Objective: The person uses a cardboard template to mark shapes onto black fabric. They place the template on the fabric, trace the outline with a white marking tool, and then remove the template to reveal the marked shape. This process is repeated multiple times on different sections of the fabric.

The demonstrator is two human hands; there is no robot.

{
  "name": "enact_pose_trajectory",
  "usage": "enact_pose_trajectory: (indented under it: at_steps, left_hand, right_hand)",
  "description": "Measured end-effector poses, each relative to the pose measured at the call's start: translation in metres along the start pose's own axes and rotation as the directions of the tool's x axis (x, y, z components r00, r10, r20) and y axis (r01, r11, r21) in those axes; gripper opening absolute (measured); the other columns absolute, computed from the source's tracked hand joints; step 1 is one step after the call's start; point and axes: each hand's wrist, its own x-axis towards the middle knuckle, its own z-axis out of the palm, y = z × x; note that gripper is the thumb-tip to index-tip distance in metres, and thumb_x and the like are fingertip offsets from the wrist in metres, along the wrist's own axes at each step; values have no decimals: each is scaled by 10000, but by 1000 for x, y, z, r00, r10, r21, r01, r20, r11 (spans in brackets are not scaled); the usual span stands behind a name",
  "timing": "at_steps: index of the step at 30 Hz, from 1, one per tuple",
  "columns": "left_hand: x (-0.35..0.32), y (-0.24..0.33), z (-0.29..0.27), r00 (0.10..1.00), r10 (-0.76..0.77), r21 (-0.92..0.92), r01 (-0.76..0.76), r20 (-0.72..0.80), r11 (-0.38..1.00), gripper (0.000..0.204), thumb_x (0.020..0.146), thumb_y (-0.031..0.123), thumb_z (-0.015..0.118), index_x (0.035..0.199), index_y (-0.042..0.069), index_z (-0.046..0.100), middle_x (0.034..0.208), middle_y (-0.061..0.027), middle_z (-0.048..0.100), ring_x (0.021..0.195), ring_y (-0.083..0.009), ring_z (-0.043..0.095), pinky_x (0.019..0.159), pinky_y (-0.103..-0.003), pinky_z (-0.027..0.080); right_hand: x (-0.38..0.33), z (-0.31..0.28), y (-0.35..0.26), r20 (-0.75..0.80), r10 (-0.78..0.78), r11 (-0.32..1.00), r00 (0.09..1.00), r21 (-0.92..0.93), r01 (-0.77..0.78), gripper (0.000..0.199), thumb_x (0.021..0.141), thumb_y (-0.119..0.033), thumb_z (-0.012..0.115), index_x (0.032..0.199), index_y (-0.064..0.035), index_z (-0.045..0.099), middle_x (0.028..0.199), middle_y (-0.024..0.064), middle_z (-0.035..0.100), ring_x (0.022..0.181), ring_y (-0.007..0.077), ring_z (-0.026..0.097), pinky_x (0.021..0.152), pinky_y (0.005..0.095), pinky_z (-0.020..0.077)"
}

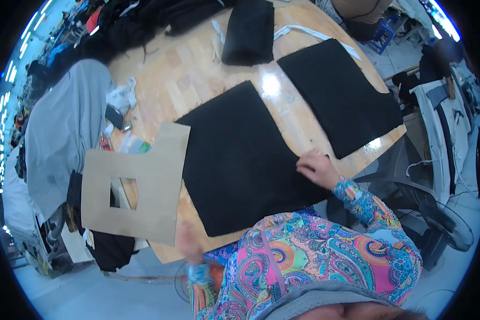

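A large black fabric panel (pixel 240 160) lies flat on the wooden table (pixel 181 80) in front of me. My right hand (pixel 316 168) rests on its right edge, fingers curled, pressing the cloth. My left hand (pixel 188 242) is blurred at the table's near edge, just below the corner of a brown cardboard pattern (pixel 144 186) with a square hole cut in it; whether it touches the pattern I cannot tell. The pattern lies beside the panel's left edge, overhanging the table.
A second black panel (pixel 338 98) lies at the right of the table, a folded black stack (pixel 249 32) at the far side. White strips (pixel 314 34), a phone (pixel 113 116), small items and grey cloth (pixel 64 128) sit at the left. A fan (pixel 442 224) stands on the floor to the right.
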Motion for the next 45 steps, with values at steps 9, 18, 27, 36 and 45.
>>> enact_pose_trajectory:
  at_steps: [9,18,27,36,45]
  left_hand:
    - [-1,34,39,723,409,-95,-434,557,896,219,693,-34,686,857,25,554,972,-109,648,882,-286,594,788,-402,466]
    - [23,40,31,744,-138,-127,287,654,949,221,751,-62,695,801,41,505,763,-40,552,743,-144,569,690,-287,475]
    - [67,60,20,822,78,-221,60,564,973,268,735,-74,691,831,39,469,834,-90,590,756,-187,589,715,-311,493]
    - [113,119,-15,908,232,9,-251,349,968,184,736,-89,619,801,39,505,865,-109,663,716,-277,608,627,-353,486]
    - [212,246,-5,912,401,-649,-253,88,718,308,707,-95,703,684,62,438,879,-152,690,700,-147,638,612,-270,504]
  right_hand:
    - [-46,47,-27,212,-179,983,961,77,166,287,725,-163,761,969,-59,651,1052,103,574,1029,280,531,896,392,417]
    - [-32,45,-45,328,-35,998,944,-39,51,502,668,-281,801,1077,-59,612,1116,99,533,1090,273,480,934,412,378]
    - [-27,54,-32,64,-142,969,988,-197,152,335,644,6,657,971,-53,612,966,76,574,939,261,554,860,378,419]
    - [29,-62,-43,-304,-279,918,911,-362,160,356,572,77,585,907,-26,649,913,97,619,870,283,595,791,387,486]
    - [36,-289,-103,-530,-505,700,681,-714,-37,294,709,26,574,991,6,653,1019,142,640,957,275,625,862,329,480]
